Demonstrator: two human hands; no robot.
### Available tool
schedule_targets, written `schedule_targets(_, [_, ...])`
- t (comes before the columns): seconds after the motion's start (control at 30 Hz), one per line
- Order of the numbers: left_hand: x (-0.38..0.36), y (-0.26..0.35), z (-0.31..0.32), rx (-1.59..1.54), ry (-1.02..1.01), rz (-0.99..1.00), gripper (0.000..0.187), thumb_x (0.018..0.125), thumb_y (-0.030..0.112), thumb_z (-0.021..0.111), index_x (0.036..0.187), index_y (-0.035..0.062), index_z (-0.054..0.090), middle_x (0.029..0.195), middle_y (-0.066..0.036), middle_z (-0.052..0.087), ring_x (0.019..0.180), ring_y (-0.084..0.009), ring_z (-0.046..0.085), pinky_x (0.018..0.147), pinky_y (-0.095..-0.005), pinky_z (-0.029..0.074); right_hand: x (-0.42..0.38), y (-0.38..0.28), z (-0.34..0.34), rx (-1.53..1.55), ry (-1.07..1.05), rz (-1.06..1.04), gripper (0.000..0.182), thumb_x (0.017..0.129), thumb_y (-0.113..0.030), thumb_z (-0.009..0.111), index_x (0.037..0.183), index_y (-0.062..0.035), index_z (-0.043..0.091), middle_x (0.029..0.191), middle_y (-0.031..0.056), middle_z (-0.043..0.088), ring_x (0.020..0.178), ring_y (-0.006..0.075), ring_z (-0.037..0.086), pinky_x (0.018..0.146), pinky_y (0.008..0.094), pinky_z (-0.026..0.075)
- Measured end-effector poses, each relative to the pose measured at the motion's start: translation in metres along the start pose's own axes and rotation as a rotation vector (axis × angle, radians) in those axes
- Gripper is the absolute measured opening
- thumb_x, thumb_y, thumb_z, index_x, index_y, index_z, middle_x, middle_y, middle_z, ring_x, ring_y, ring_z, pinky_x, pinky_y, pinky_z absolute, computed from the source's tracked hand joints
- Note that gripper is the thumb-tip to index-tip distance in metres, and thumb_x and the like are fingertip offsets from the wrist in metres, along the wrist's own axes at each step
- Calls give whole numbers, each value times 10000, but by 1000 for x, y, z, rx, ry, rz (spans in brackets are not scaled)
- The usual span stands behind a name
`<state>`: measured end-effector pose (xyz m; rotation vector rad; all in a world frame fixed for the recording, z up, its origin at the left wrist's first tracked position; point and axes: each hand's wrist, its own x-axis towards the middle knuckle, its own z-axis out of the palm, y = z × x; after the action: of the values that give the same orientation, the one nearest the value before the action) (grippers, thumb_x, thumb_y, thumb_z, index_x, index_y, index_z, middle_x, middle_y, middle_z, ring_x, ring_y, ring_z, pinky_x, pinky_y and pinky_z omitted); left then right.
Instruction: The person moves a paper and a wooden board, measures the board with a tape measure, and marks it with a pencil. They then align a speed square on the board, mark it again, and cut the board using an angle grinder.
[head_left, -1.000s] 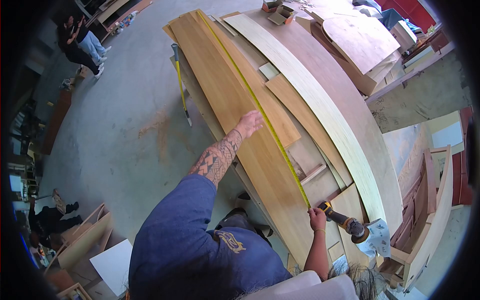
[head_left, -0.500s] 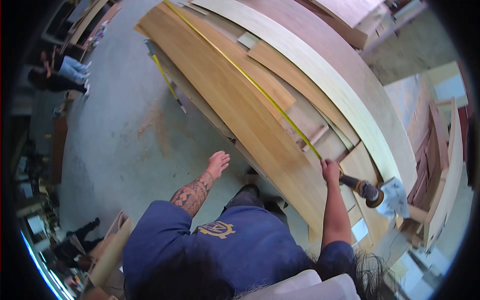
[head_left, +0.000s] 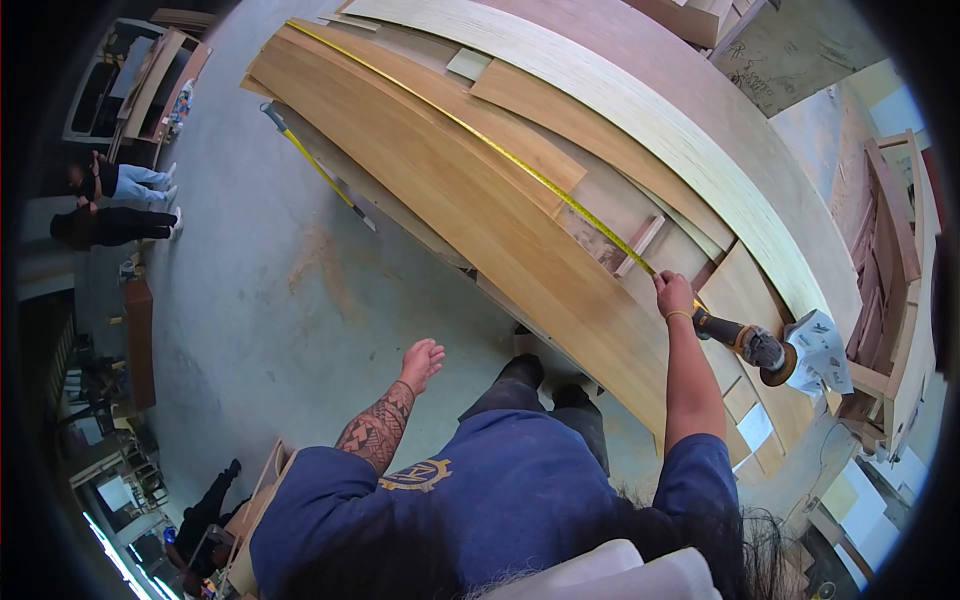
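Note:
My right hand (head_left: 675, 294) is closed on the near end of a yellow measuring tape (head_left: 520, 167), drawn out over the wooden boards. The tape runs to the far left end of a long tan board (head_left: 430, 190). Right beside this hand lies a black and yellow power tool (head_left: 738, 338) with a round disc. My left hand (head_left: 422, 364) hangs over the floor, left of the boards, touching nothing; its fingers are loosely curled, and whether they hold anything is unclear.
A yellow-handled tool (head_left: 318, 168) leans beside the boards at the left. Two people (head_left: 130, 182) stand at the far left; another person (head_left: 205, 525) is at the lower left. A wooden frame (head_left: 905, 300) stands at the right.
The view has shifted a little. My right hand keeps hold of the tape, whose far end now shows. My left hand has moved slightly lower and left in view.

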<state>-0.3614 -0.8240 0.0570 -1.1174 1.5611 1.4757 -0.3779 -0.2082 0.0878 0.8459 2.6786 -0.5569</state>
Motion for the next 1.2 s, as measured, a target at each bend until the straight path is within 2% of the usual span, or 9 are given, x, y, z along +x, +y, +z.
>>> schedule_targets(0.17, [0,5,13,62,-44,24,396,1079,321,576,1428,135,553,1281,-65,713,1115,-171,689,901,-355,539,0,5,12,29,48,5,330,1011,-368,666,1052,-63,784,1003,251,738,944,438,711,888,526,555])
schedule_targets(0.4, [-5,9,32,113,-91,26,408,1080,327,574,1438,132,556,1300,-75,711,1146,-182,688,930,-371,536,-1,6,18,9,70,12,337,1022,-381,657,1063,-72,784,1017,238,732,961,430,708,885,525,557])
schedule_targets(0.7, [-4,4,24,145,-94,24,414,1079,336,572,1435,126,558,1307,-79,708,1156,-185,682,948,-386,535,10,0,23,4,89,2,342,1026,-398,647,1069,-91,793,1045,235,724,987,422,704,899,525,555])
schedule_targets(0.77, [-6,4,22,156,-96,24,415,1080,337,571,1437,125,557,1307,-80,707,1156,-185,681,951,-389,536,13,3,25,-27,98,-20,297,1013,-398,660,1078,-148,806,1072,202,730,1008,410,706,906,521,567])
schedule_targets(0.87, [-8,3,17,182,-120,32,435,1080,335,571,1455,117,542,1320,-90,702,1171,-202,679,967,-403,538,10,5,22,21,97,-6,342,1019,-406,653,1059,-101,801,1038,222,730,990,418,705,903,521,555])
schedule_targets(0.93, [-1,0,15,144,-143,45,478,1078,338,574,1488,103,509,1371,-114,680,1233,-236,660,1015,-423,526,15,19,34,43,18,36,340,1007,-407,655,1052,-108,810,1037,194,740,998,407,704,902,516,551])
schedule_targets(1.0, [-3,4,22,181,-177,30,526,1076,351,580,1521,92,473,1438,-142,641,1311,-269,621,1076,-449,493,3,24,40,23,102,1,325,1001,-421,651,1074,-144,805,1041,181,746,1032,376,705,901,527,548])
schedule_targets(1.07, [12,2,17,178,-229,19,555,1074,367,584,1536,88,456,1498,-161,592,1368,-290,576,1119,-471,455,-7,-2,12,-109,15,100,320,997,-447,649,1075,-178,804,1049,150,759,1041,376,718,880,510,573])
schedule_targets(1.2, [2,6,25,232,-252,-23,582,1068,388,591,1536,73,450,1520,-167,566,1382,-307,558,1120,-474,436,-23,-18,0,-67,108,107,317,985,-460,670,1058,-184,808,1065,123,761,1047,352,713,877,487,582])
